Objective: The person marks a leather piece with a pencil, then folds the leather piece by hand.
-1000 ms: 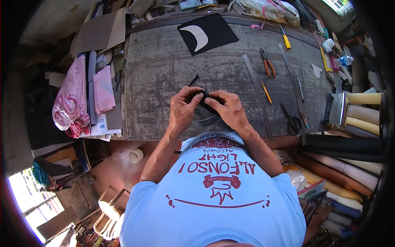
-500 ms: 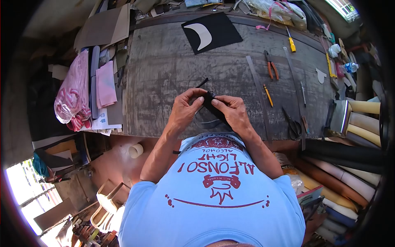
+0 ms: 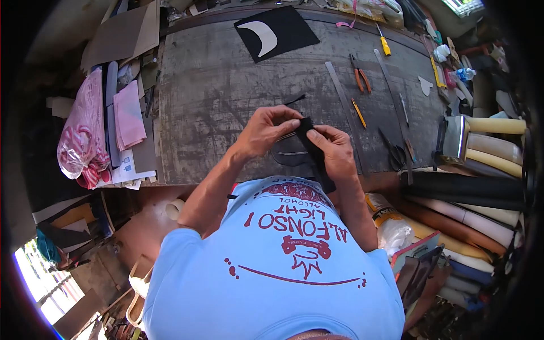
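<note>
My left hand is closed in a pinch at the top edge of a black strip of material, possibly leather or fabric. My right hand grips the strip's right side with thumb and fingers. The strip hangs from there toward my shirt. A thin black cord end sticks out beyond my left fingers, and a thin dark looped band shows below them. Farther off on the worktable lies a black square piece with a pale crescent-shaped piece on top.
To the right lie two metal rulers, pliers, a yellow pencil-like tool, a yellow-handled screwdriver and scissors. Rolled materials are stacked at the right. A pink plastic bag sits at the left.
Both hands have shifted right over the table with the strip, and more of its length now shows. My left fingers have moved at its top edge. The whole view has shifted slightly.
</note>
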The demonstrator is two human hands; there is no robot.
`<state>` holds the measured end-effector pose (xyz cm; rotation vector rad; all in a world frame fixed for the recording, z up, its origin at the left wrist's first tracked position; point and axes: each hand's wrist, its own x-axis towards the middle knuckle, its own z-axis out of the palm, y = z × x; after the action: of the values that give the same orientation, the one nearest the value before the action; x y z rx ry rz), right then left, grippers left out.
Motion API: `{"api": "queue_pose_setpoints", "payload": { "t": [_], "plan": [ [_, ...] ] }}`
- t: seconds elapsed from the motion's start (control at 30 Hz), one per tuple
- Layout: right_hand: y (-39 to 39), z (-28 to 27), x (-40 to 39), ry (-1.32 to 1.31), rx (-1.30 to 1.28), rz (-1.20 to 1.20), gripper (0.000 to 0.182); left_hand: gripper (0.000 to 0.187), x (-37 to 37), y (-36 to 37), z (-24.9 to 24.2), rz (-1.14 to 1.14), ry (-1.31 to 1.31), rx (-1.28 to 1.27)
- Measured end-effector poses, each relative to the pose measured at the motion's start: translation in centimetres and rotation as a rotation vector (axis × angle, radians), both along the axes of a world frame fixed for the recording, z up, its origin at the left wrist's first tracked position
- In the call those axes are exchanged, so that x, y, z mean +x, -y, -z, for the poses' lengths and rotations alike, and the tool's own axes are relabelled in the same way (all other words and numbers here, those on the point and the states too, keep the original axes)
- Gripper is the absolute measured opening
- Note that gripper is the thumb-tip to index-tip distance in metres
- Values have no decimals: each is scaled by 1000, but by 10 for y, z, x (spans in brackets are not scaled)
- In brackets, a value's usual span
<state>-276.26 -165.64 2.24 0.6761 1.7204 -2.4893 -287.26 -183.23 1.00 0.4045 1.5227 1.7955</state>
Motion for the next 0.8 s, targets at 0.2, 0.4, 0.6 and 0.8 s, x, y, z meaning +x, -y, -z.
{"api": "queue_pose_setpoints", "payload": {
  "t": [0.2, 0.4, 0.6, 0.8],
  "plan": [
    [8, -19, 31, -143, -386, 307, 18, 39, -27, 23, 35, -219, -63, -17],
    [26, 2, 70, -237, -442, 398, 30, 80, 18, 40, 115, 132, 746, -121],
    [58, -10, 106, -413, -563, 459, 40, 57, 38, 10, 90, 361, 1053, 296],
    [81, 2, 150, -695, -772, 602, 38, 53, 82, -30, 75, 468, 925, 269]
  ]
}}
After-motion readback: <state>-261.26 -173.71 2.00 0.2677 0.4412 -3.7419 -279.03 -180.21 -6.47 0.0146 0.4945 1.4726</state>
